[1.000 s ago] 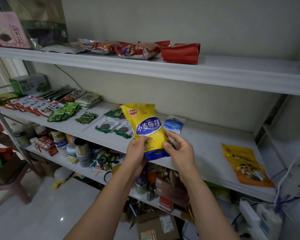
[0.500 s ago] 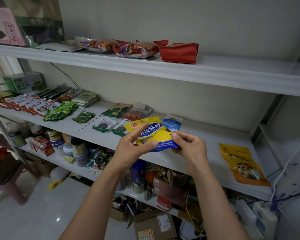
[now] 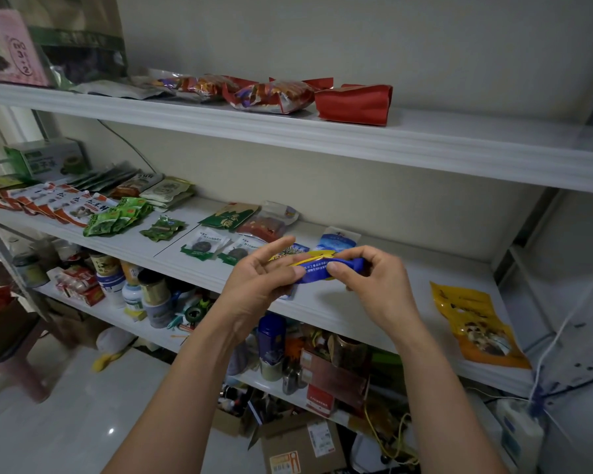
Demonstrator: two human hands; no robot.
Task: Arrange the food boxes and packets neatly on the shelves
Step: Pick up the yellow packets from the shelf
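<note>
Two hands on one item: a yellow-and-blue packet (image 3: 317, 268), held nearly flat and edge-on to the camera, in the air just above the front of the middle shelf (image 3: 408, 292). Left hand (image 3: 264, 278): thumb pressed toward near-straight fingers, pinching the packet's left part. Right hand (image 3: 374, 285): thumb and curled fingers pinching the blue end. Just behind the grip, lying on the shelf: one small blue-and-white sachet (image 3: 338, 241). Behind and left of the grip: two clear sachets with green trim (image 3: 202, 246), one dark green pouch (image 3: 228, 217), one clear pouch with red contents (image 3: 267, 225). Further left: loose green packets (image 3: 117, 218) and a row of red-and-white packets (image 3: 48, 203). Well to the right of the grip, at the shelf's front: one orange-yellow pouch (image 3: 476, 330), flat. Above the grip, on the upper shelf (image 3: 459, 138): one red bag (image 3: 355, 104), with snack packs (image 3: 271, 95) just left of it. Below the grip: jars (image 3: 151, 292) and tins (image 3: 271, 336), crowded, labels not legible.
</note>
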